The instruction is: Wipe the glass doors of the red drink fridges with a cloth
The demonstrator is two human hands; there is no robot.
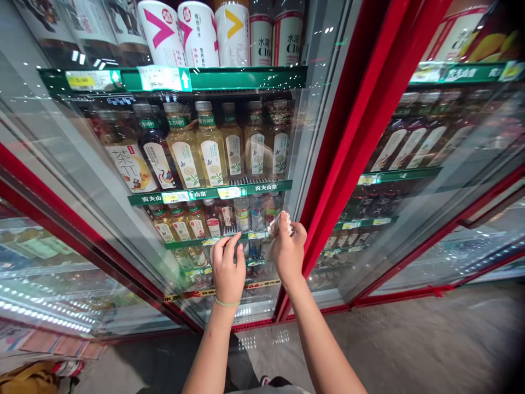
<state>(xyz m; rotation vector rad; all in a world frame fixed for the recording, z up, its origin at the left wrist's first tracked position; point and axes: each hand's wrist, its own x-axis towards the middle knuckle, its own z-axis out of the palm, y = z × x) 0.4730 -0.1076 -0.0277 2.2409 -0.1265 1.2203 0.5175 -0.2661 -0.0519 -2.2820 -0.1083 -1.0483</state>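
My right hand [289,253] grips a crumpled white tissue [280,224] against or just in front of the glass door [262,301], near its red frame. To the left of it, my left hand [228,264] is raised before the same glass with its fingers loosely bent and apart, holding nothing. A thin band circles that wrist. Whether the left fingertips touch the glass cannot be made out. Behind the door, tea bottles [210,150] stand in a row on a shelf with a green edge strip [205,194].
A red door post [348,131] rises right of my hands, with a second glass-fronted cooler section [394,208] beyond it. Another red-framed cooler [82,246] stands at left. A brown bag [30,378] lies on the grey floor [410,345] at lower left.
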